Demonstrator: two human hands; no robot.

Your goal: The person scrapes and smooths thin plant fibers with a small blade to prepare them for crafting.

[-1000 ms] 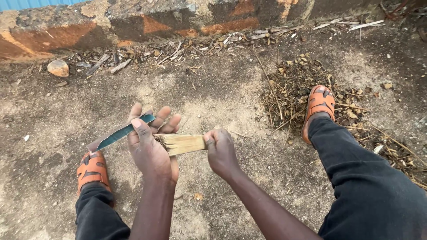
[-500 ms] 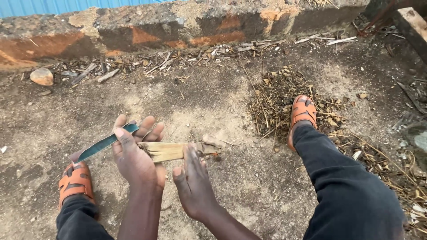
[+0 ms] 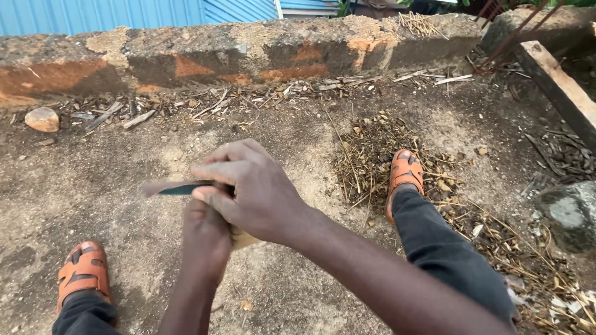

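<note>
1. We worked outdoors on bare, packed dirt ground (image 3: 112,186), pale and sandy in the middle and darker toward the edges.
2. A low, weathered concrete wall (image 3: 248,56) with orange and dark patches crossed the far side; blue corrugated sheeting (image 3: 124,12) stood behind it.
3. Twigs and wood scraps lay scattered along the foot of the wall, and a rounded stone (image 3: 42,119) sat near its left end.
4. Our right hand (image 3: 254,192) crossed over in front of our left hand (image 3: 208,239). Its fingers were pressed together and curled, pinching the knife (image 3: 180,188) at the handle end.
5. The knife lay roughly level, its long axis running left to right. The dark blade pointed to our left, clear of the hand; the tip was blurred.
6. Our left hand sat beneath and partly hidden behind the right. It was closed around a pale piece of wood (image 3: 245,239), of which only a small corner showed below the right hand. We could not tell which way that piece pointed.
7. Our feet, in orange sandals, flanked the hands: the left sandal (image 3: 82,273) at lower left, the right sandal (image 3: 405,174) farther out to the right, with dark trouser legs leading back.
8. A heap of dry grass and shavings (image 3: 372,149) lay around the right foot. A wooden plank (image 3: 555,87) and a grey rock (image 3: 568,214) stood well apart on the right.
</note>
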